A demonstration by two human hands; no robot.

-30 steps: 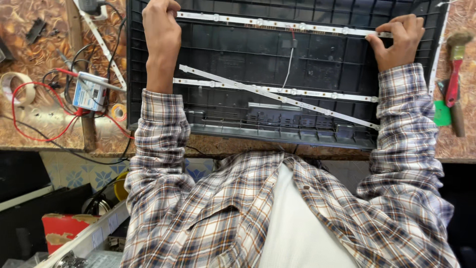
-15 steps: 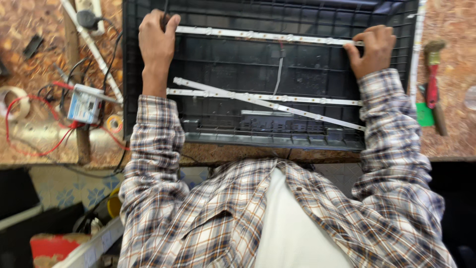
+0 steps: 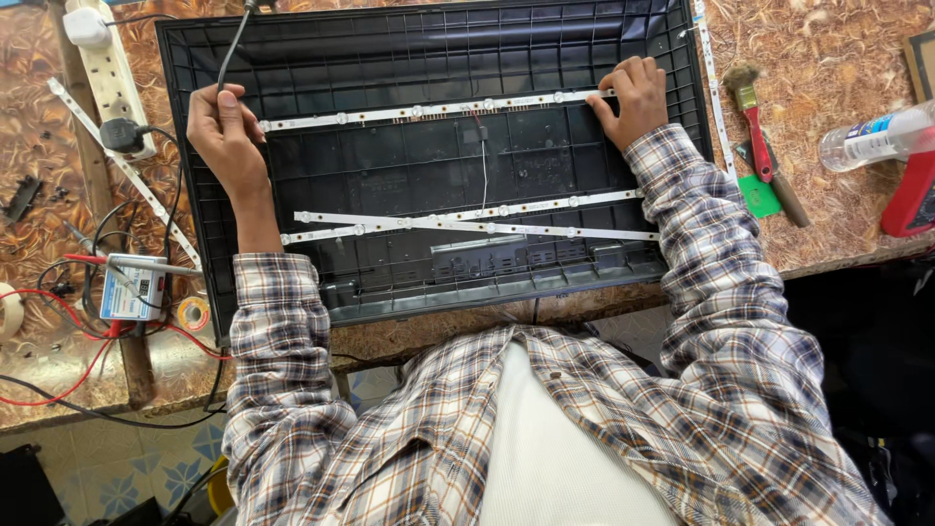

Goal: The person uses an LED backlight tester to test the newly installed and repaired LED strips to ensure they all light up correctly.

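Your left hand [image 3: 226, 131] sits at the left end of the upper strip [image 3: 429, 111], fingers curled down on the panel [image 3: 429, 58] right by that end, so it looks pressed there rather than gripped; whether the fingers actually close on the strip you cannot tell. Your right hand [image 3: 635, 97] is at the other end, fingertips flat on the strip, pinning it against the panel. With 1 hand at each end, the strip lies straight across the upper middle of the frame. The panel is a shallow black ribbed tray lying open side up on the tabletop [image 3: 838, 58], its near rim toward your chest, which puts both ends within reach. Below, in the centre of the frame, 2 more strips [image 3: 467, 222] cross each other at a shallow angle, loose and untouched. A thin wire [image 3: 484, 161] hangs from the upper strip's middle. A black cable [image 3: 232, 49] runs in from the top edge to your left hand. At right lie a brush [image 3: 752, 117] and a bottle [image 3: 872, 136]; at left, a power strip [image 3: 102, 68] and a small meter [image 3: 134, 287] with red leads.
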